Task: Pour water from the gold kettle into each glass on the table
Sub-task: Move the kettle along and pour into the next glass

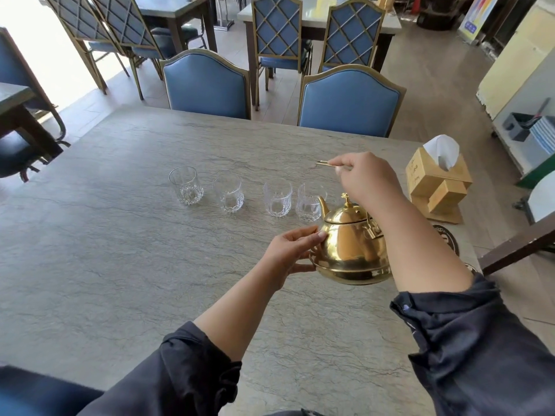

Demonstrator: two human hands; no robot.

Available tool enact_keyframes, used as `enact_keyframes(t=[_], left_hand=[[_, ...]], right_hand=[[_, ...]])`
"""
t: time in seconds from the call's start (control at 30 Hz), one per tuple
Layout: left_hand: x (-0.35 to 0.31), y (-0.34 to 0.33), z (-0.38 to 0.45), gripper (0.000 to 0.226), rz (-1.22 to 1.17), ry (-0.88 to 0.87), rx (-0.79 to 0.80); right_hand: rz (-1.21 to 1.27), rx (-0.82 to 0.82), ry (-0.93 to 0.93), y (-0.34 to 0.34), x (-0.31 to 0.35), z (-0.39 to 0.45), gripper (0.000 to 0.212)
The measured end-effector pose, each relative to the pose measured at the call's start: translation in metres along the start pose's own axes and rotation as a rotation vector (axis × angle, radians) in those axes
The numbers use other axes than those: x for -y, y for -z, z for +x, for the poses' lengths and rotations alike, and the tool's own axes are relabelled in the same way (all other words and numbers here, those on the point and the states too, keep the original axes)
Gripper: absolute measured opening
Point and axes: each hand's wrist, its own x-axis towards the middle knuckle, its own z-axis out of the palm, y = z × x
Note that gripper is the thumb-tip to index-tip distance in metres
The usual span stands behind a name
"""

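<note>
A: Gold kettle (351,244) is seen lifted, tilted a bit toward the camera, near the right end of the glass row, over the grey stone-look table (120,250). Lid is on, knob up.

B: Handle?

A: Handle (322,163) is gripped from above by the right hand (368,178), fingers clenched round it; one gold end is seen sticking out left of the fist. Rest of the handle is hidden by the wrist.

B: Left hand?

A: Left hand (289,250) is pressed to the kettle's left side, thumb on the belly, fingers curled under near the base rim. It is counted as grasping the kettle body.

B: Glasses?

A: Four cut-pattern glasses are lined up in a row, all upright: far-left glass (186,185), second glass (228,192), third glass (277,197), right-end glass (309,202). Spout (322,205) is seen overlapping the right-end glass. Water level cannot be told in any of them; no stream is made out.

B: Other stuff?

A: Wooden tissue box (435,181) with white tissue is set at the table's right edge. Two blue chairs (207,85) are tucked at the far side. Dark sleeves (480,340) are pushed up on both forearms
</note>
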Motion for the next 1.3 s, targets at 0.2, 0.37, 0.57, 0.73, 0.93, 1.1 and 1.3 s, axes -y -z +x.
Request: enact_keyframes(t=[0.2,0.37,0.57,0.73,0.93,1.1,1.3], left_hand=[[0.005,0.002,-0.003,0.043,-0.001,0.000,0.010],[0.006,0.012,-0.005,0.078,0.004,-0.028,0.004],[-0.004,0.032,-0.009,0.077,-0.011,-0.043,0.026],[-0.011,0.047,-0.011,0.065,-0.002,-0.065,-0.002],[-0.010,0.061,-0.006,0.036,-0.001,-0.046,-0.038],[-0.011,0.064,-0.004,0.048,-0.045,-0.021,-0.070],[-0.010,0.065,-0.002,0.068,-0.045,0.017,-0.083]], right_hand=[[0.074,-0.062,-0.015,-0.004,-0.009,-0.023,0.028],[0.117,-0.099,0.002,-0.006,-0.003,-0.036,0.030],[0.130,-0.128,0.051,-0.006,0.020,-0.032,0.029],[0.129,-0.099,0.064,-0.012,0.041,-0.019,0.028],[0.053,0.022,0.051,-0.022,0.064,0.005,0.028],[-0.046,0.117,0.047,-0.026,0.080,0.021,0.029],[-0.102,0.175,0.026,-0.028,0.086,0.029,0.033]])
